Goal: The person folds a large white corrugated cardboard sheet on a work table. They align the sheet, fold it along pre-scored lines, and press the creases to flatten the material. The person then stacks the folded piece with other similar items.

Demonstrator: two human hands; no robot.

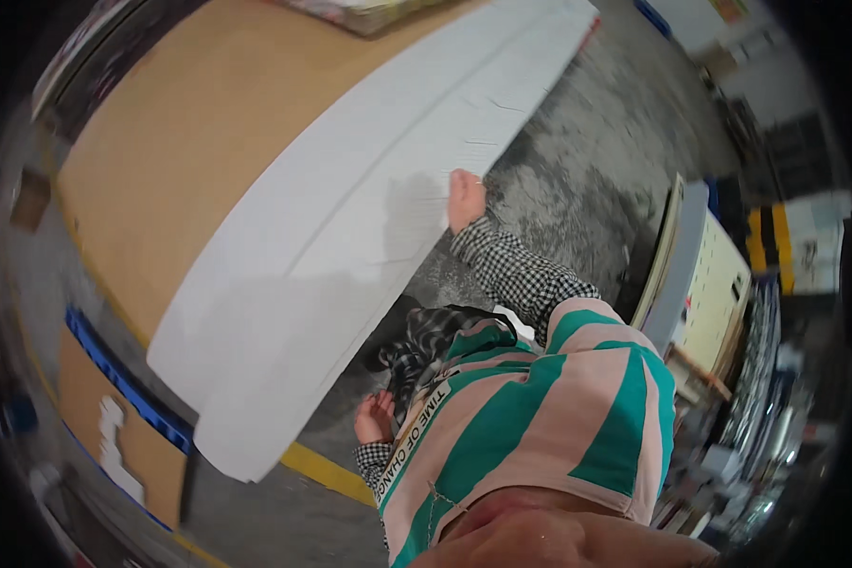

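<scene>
A long white sheet [322, 218] lies over a large brown board [208, 133], with a lengthwise crease and small wrinkles near its right edge. My right hand [466, 199] is closed at that edge, fingers curled over the sheet's border. Below the sheet, near my body, my left hand [375, 417] hangs with its fingers loosely apart and nothing in them. The sheet's lower end narrows to a rounded flap that reaches past the brown board.
Printed material in a stack [379, 11] rests on the board's far end. At lower left stands a blue-edged brown panel [114, 407] with a white piece on it. Upright panels [696, 275] lean at right. A yellow line [327, 473] crosses the grey floor.
</scene>
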